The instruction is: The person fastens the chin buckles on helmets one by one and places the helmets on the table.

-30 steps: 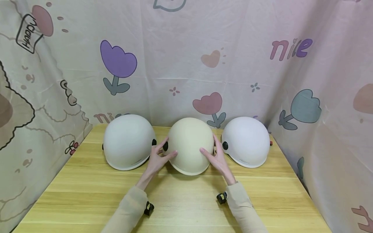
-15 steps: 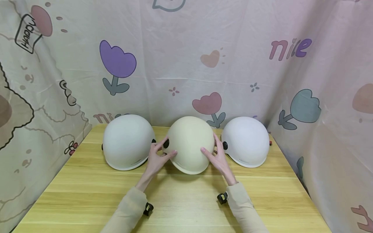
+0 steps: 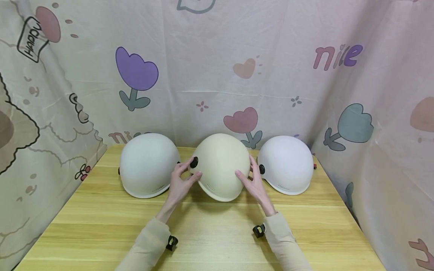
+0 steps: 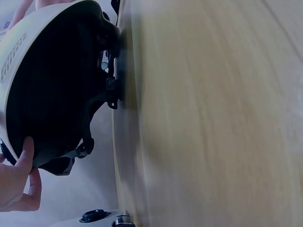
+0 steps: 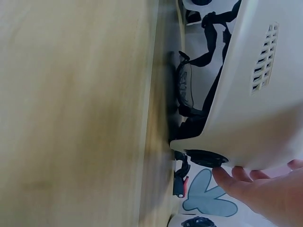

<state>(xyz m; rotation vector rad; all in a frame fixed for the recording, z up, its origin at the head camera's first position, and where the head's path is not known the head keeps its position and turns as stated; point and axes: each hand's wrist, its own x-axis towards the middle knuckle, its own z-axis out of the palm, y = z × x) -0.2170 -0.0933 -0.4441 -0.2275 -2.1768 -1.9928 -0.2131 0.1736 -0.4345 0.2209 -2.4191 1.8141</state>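
In the head view a cream helmet sits in the middle, between two white ones, its left side tipped up slightly. My left hand grips its left edge beside a black round side piece. Opposite, my right hand holds the right side, thumb on the front of the shell. The left wrist view looks into the helmet's dark inside, with black straps hanging down and fingertips at the rim. The right wrist view shows vent slots and fingers against the shell. Whether the helmet touches the table is hidden.
Close on the left stands a white helmet, another white helmet on the right. All are near the back of the wooden table. A printed curtain hangs behind and on both sides.
The cream helmet has turned and lifted a little on its left side, baring more of the side piece and vents. My left hand has shifted slightly left and up; my right hand barely moved.
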